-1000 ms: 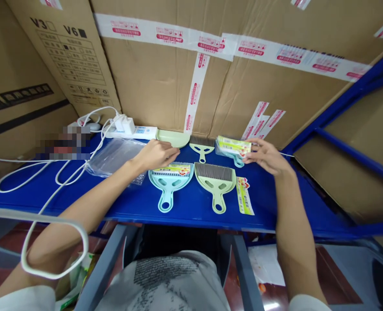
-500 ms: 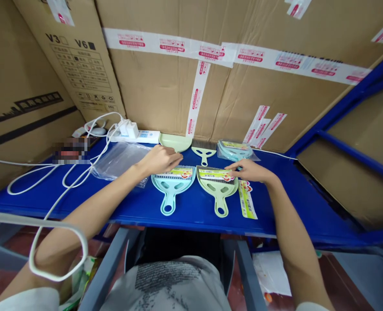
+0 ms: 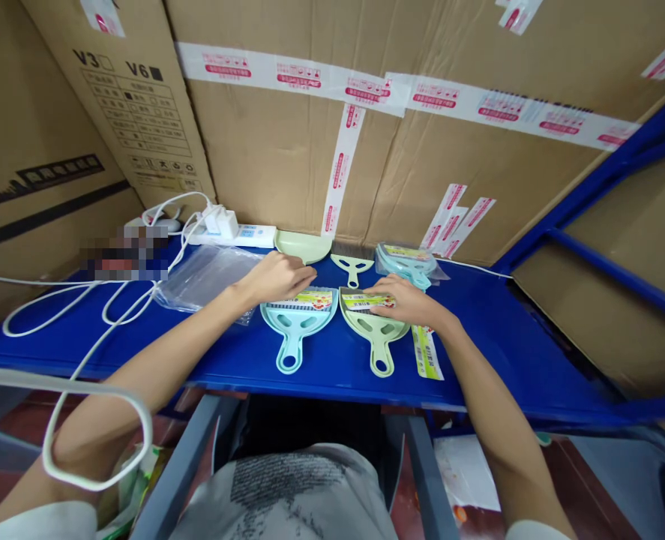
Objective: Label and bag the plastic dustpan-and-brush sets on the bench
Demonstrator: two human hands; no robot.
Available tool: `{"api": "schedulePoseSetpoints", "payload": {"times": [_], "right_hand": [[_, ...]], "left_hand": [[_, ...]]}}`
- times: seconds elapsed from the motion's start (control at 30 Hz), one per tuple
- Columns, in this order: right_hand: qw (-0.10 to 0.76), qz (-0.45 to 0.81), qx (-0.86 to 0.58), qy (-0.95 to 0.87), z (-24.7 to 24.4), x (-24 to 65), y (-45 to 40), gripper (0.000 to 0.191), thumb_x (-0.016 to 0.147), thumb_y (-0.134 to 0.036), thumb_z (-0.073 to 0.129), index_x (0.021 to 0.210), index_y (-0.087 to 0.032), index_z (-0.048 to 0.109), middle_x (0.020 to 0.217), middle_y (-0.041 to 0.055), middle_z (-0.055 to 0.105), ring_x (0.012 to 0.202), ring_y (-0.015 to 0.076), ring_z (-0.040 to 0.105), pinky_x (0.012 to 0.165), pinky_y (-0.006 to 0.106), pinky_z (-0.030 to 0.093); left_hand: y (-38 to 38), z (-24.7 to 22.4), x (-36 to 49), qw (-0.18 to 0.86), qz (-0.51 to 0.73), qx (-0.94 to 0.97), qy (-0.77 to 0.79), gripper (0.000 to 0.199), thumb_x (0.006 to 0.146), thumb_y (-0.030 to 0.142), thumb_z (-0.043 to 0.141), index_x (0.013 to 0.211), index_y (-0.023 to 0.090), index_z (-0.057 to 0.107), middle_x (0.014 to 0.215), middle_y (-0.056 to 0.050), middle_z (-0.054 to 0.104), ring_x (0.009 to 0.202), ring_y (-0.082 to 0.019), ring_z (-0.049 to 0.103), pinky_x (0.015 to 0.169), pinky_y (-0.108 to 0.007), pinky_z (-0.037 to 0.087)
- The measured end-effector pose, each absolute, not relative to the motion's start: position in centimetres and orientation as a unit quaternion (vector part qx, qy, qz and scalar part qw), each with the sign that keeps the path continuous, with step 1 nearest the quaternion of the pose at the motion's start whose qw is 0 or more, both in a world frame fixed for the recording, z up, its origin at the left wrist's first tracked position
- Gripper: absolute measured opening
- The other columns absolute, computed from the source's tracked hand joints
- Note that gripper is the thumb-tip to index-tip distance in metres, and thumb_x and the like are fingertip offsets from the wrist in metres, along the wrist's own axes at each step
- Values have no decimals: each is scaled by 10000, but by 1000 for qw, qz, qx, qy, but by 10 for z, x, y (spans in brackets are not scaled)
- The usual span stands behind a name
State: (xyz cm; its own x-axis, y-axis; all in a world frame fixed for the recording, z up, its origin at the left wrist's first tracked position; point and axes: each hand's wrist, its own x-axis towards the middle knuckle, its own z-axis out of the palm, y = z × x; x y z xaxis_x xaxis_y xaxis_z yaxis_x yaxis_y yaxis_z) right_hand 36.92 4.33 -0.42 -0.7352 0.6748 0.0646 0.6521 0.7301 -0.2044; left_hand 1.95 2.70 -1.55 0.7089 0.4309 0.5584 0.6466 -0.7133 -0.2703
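Note:
My right hand (image 3: 404, 301) lies over the right side of a green dustpan (image 3: 381, 343) with a brush nested in it. Its fingers are stretched out across the yellow printed label (image 3: 360, 301) at the back edge. My left hand (image 3: 280, 277) is closed, knuckles up, just behind a light blue dustpan-and-brush set (image 3: 292, 328); what its fingers hold, if anything, is hidden. A label (image 3: 316, 300) lies across the blue set's bristles. Partly under my right wrist, a loose label (image 3: 427, 354) rests on the table.
Behind are a green dustpan (image 3: 303, 247), a green brush (image 3: 353, 267) and a bagged blue set (image 3: 405, 261). Clear plastic bags (image 3: 205, 279) lie left, beside a power strip (image 3: 256, 236) and white cables (image 3: 107, 306). Cardboard walls (image 3: 287, 150) enclose the blue table (image 3: 225, 367).
My right hand has moved left, from the green set's right edge onto its label, with fingers now flat across it. My left hand has stayed in place.

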Motion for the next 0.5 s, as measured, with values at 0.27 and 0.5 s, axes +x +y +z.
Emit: {"api": "schedulePoseSetpoints", "payload": {"times": [0.27, 0.5], "right_hand": [[62, 96, -365, -924, -12, 379, 55, 476, 988, -452, 688, 1392, -204, 726, 1344, 148, 707, 1251, 359, 653, 1081, 517, 491], [66, 90, -389, -915, -14, 381, 56, 499, 977, -491, 686, 1364, -182, 744, 1285, 166, 699, 1148, 345, 679, 1016, 503, 526]], "left_hand": [[26, -15, 19, 236, -225, -895, -303, 381, 1090, 260, 448, 920, 180, 779, 656, -45, 665, 550, -174, 609, 526, -340, 350], [25, -15, 20, 236, -220, -896, -304, 388, 1093, 263, 441, 902, 178, 769, 656, -46, 664, 554, -170, 615, 525, -329, 351]]}}
